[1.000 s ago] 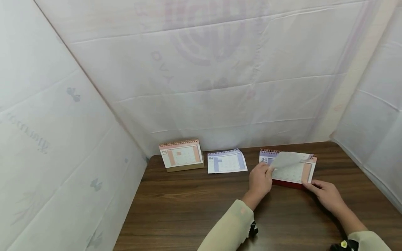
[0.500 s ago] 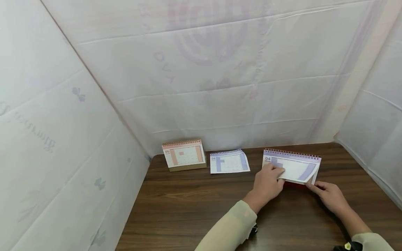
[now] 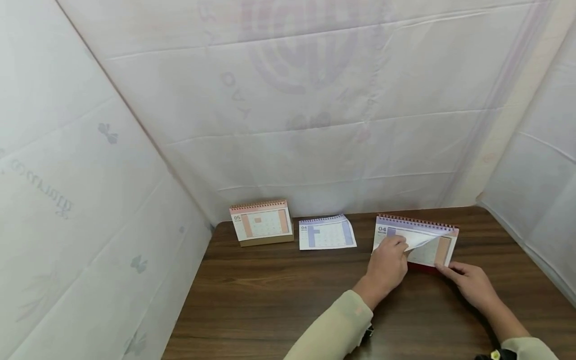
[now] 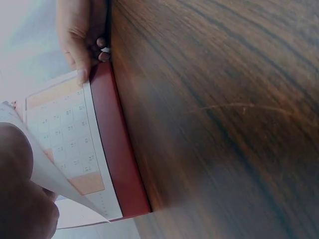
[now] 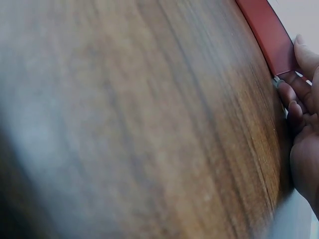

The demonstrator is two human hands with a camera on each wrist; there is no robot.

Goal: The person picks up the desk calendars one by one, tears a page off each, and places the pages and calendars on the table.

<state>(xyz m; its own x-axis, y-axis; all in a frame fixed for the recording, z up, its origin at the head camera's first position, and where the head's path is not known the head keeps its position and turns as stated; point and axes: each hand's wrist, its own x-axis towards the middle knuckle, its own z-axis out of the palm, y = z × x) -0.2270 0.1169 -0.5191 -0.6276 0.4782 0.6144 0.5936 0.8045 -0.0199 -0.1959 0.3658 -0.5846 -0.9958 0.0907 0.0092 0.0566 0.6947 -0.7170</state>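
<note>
A spiral-bound desk calendar [image 3: 443, 248] with a red base [image 4: 119, 149] stands at the right of the table. My left hand [image 3: 388, 264] pinches its purple "04" page [image 3: 416, 236], which curls up from the lower right toward the left. Under that page shows an orange-bordered sheet [image 4: 65, 124]. At the calendar's lower right corner, my right hand [image 3: 470, 284] grips the edge. Its thumb [image 4: 80, 67] lies over the front sheet, while the curled fingers [image 5: 294, 99] sit at the end of the red base.
To the left lies a loose purple "04" calendar page [image 3: 328, 236] with torn top holes. Farther left stands another desk calendar [image 3: 263, 225], open at an orange "05" sheet on a tan base. White cloth walls [image 3: 279, 150] enclose the brown wooden table [image 3: 252, 300] at back and sides.
The purple page, folded up with its pale back showing at first, came down over the orange sheet, then was lifted again from its right side. The right hand has stayed at the corner.
</note>
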